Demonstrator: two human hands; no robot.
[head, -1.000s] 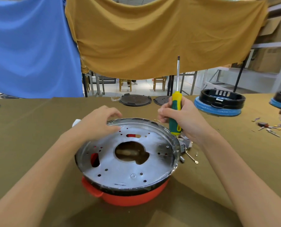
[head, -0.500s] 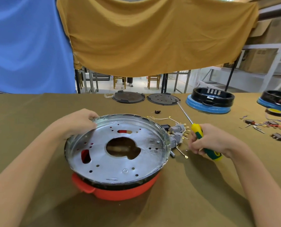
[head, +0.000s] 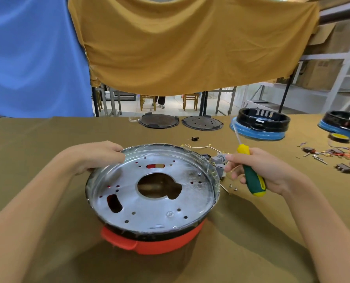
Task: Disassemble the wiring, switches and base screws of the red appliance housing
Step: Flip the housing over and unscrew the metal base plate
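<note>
Beside the red housing (head: 159, 245), right hand (head: 265, 170) grips screwdriver (head: 251, 176).

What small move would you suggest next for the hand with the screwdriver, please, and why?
Probably swing the screwdriver tip down onto the screw on the plate. The right hand holds it beside the housing, shaft pointing up and away, while the left hand steadies the plate's far rim.
</note>
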